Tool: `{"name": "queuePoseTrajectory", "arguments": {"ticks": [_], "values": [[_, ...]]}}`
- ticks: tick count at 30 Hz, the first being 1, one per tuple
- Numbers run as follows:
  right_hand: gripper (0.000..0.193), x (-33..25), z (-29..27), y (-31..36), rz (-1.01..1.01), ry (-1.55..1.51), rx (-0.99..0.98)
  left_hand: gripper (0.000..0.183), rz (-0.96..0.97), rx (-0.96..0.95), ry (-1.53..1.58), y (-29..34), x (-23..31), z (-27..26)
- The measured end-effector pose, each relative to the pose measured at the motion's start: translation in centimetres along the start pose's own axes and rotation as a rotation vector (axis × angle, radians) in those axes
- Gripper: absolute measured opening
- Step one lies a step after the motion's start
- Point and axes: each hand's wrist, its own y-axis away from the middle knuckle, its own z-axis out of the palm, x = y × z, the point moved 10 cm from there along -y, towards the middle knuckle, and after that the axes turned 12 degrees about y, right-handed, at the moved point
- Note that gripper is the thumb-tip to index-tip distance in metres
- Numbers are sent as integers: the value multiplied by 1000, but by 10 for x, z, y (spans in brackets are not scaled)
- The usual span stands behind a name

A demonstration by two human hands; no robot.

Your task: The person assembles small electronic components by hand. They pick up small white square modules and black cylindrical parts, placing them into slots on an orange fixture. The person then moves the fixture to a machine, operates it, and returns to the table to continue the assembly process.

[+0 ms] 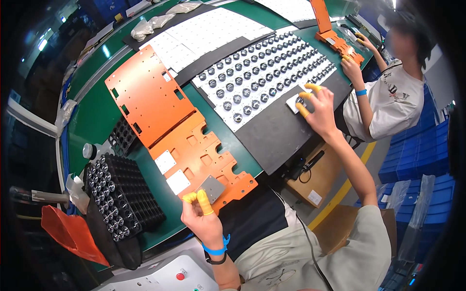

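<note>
My left hand (203, 220), with yellow finger covers, is closed with its fingertips at the corner of a grey square plate (212, 188). That plate lies over the near end of an orange fixture (194, 145) whose hinged lid (148, 92) is folded back. Two white square plates (177, 182) sit on the fixture just beyond. Off to the right, my right hand (320, 111) pinches a small white square plate (292, 103) bearing a round black part, over a black mat (276, 131). Its fingers partly hide the piece. Beside it stretches a white sheet with rows of round black parts (257, 72).
At the left stand a black tray of shiny round lenses (109, 194), a clear bottle (90, 150) and a red bag (68, 233). A white machine with a red button (180, 276) is in front. Another person (388, 97) works at the right with a similar orange fixture (340, 43).
</note>
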Motion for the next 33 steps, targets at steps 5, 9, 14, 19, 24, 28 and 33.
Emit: {"name": "queuePoseTrajectory", "arguments": {"ticks": [5, 9, 14, 19, 24, 28, 33], "values": [[25, 33, 15, -12, 48, 132, 29, 23, -4, 4, -6, 0, 3, 2], [26, 45, 29, -10, 55, 148, -8, 23, -25, 1, 13, 0, 1, 1], [25, 47, 33, -12, 73, 143, -30, 23, -36, 6, 30, 0, -3, 0], [26, 49, 35, -13, 72, 128, -39, 24, -50, 8, 44, 1, -4, 0], [38, 26, 11, -21, 78, 92, 15, 20, -27, 9, 151, 0, 2, 4], [41, -66, -53, -17, -99, -221, 117, 17, -367, -71, 675, 11, -16, 17], [39, -187, -109, -5, -357, -667, 70, 21, -786, -354, 1357, 37, -8, 83]]}}
